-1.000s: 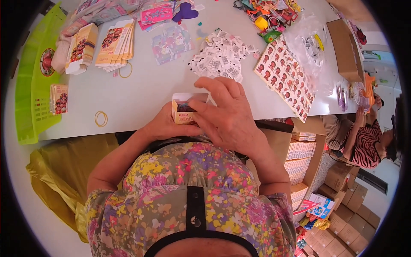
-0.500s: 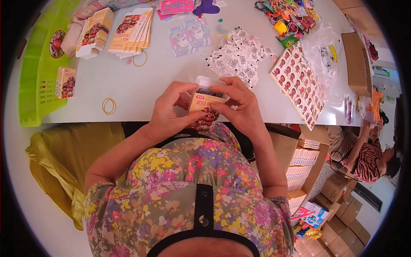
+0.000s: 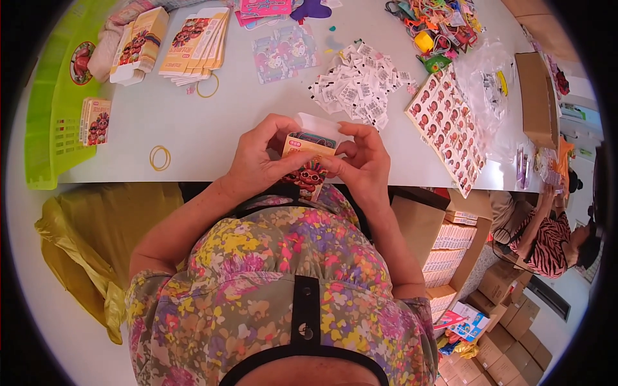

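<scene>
At the table's near edge, a small orange-and-cream cartoon-printed cardboard box [image 3: 308, 175] is gripped between both hands. Its white top flap [image 3: 318, 125] stands up, and a dark, card-like item [image 3: 313, 139] shows in the mouth. My left hand [image 3: 259, 157] is closed on the left side, thumb across the printed front. Bent fingers of my right hand [image 3: 362, 161] hold the right side near the flap, the thumb on the front. Beyond the hands lies a heap of small white printed packets [image 3: 357, 87].
At left are a green plastic basket [image 3: 55, 116], a small box stack [image 3: 95, 122], flat cartons [image 3: 193, 48] and rubber bands [image 3: 159, 158]. A sticker sheet [image 3: 447, 122], plastic bag [image 3: 486, 83] and colourful trinkets [image 3: 438, 32] lie right. Below stands a filled carton [image 3: 447, 251]; another person [image 3: 544, 241] sits far right.
The right fingers have moved off the box mouth toward its right side, leaving the dark contents and white flap more exposed. Both hands still hold the box.
</scene>
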A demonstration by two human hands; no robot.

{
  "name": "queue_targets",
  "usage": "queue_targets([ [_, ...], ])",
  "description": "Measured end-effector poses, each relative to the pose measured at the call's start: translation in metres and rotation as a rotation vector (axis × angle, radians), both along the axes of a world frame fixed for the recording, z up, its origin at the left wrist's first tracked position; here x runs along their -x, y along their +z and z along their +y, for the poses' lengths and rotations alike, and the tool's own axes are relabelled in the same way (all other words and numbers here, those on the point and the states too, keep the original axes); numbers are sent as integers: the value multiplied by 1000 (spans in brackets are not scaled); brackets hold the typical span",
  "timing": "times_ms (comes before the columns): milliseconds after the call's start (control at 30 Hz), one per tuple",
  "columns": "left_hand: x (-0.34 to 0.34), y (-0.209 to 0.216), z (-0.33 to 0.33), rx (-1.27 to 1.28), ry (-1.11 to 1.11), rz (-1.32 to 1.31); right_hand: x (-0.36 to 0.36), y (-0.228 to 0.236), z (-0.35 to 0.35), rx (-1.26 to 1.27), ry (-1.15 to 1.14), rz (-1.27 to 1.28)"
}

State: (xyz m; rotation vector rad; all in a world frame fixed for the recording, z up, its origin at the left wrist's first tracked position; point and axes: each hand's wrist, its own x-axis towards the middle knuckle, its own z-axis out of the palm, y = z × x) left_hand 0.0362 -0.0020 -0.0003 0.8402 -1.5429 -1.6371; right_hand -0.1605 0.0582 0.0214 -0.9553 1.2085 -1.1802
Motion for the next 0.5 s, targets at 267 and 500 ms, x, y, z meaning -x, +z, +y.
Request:
queue_targets([
  [267, -8, 3, 2, -4, 15, 31, -8, -4, 5, 152, -75, 183],
  [500, -7, -8, -7, 1, 78, 15, 1, -3, -18, 53, 59, -15],
])
